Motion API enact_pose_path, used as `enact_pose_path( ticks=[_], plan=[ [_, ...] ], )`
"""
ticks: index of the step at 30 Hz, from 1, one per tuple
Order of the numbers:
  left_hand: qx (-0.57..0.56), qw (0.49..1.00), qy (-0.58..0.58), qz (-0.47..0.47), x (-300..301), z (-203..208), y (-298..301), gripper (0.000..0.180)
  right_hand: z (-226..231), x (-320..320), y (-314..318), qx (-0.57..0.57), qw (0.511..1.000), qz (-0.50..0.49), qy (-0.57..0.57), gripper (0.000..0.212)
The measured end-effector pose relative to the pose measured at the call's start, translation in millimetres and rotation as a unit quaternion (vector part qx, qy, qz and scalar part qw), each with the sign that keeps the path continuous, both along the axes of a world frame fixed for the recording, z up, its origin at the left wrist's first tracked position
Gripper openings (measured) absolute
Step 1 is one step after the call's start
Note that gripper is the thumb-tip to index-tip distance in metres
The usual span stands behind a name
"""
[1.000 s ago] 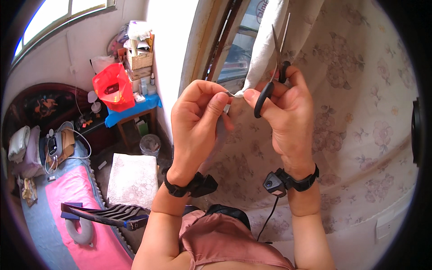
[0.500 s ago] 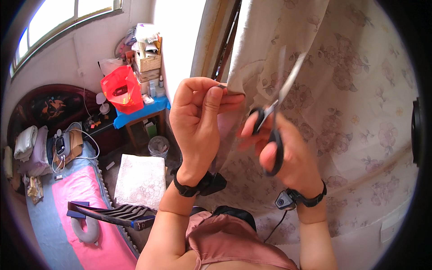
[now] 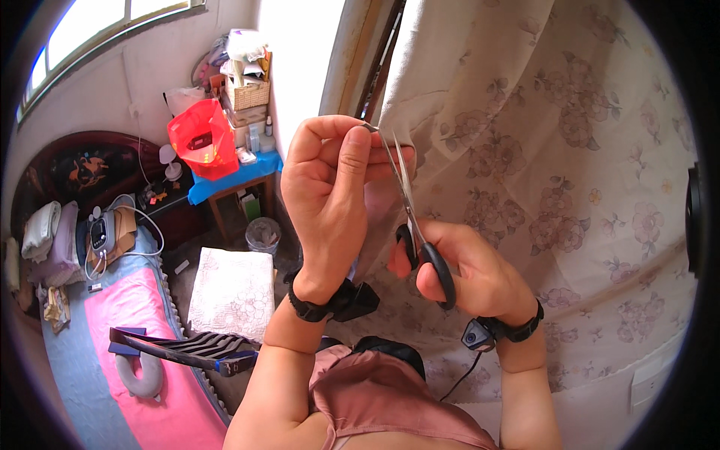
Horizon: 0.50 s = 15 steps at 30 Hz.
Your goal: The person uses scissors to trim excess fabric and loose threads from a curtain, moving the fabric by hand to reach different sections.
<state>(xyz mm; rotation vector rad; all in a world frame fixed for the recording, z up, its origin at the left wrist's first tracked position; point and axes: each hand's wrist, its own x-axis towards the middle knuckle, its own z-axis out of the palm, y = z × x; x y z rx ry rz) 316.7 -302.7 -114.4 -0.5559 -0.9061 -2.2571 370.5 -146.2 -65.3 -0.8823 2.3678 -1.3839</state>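
A pale curtain (image 3: 525, 187) with a faded flower print hangs in front of me and to the right. My left hand (image 3: 330, 187) pinches the curtain's edge between thumb and fingers, near the window frame. My right hand (image 3: 469, 266) has its thumb and fingers through the black handles of a pair of scissors (image 3: 411, 214). The scissor blades are slightly apart and point up at the left fingertips, by the pinched cloth. Whether the blades touch the fabric I cannot tell. A small dark bit shows at the left thumb tip, too small to name.
At left is a bed with a pink mat (image 3: 135, 315) and a grey neck pillow (image 3: 140, 375). A folded white cloth (image 3: 232, 292) lies near a waste bin (image 3: 262, 235). A red bag (image 3: 201, 142) sits on a blue-covered table (image 3: 232, 180). A cable hangs from my right wrist's camera (image 3: 478, 334).
My right hand has brought the scissors left and down, turning the blades from the upper right toward my left fingertips. The blades have come closer together. My left hand keeps its pinch.
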Motion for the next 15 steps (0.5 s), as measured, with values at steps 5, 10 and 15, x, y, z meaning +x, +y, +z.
enact_pose_path(
  ticks=[5,10,15],
  plan=[
    [0.007,1.000,0.004,-0.012,1.2,0.0,1.3,0.013,-2.4,-1.6,1.5,-0.018,0.999,-0.014,-0.032,0.031],
    [0.005,1.000,0.007,-0.009,0.0,-0.7,3.1,0.013,3.8,-3.9,3.3,0.013,0.999,-0.015,-0.045,0.032],
    [0.004,1.000,0.006,-0.009,-2.4,-1.3,6.2,0.013,-0.6,-6.9,7.2,0.003,0.998,-0.020,-0.055,0.033]
  ],
)
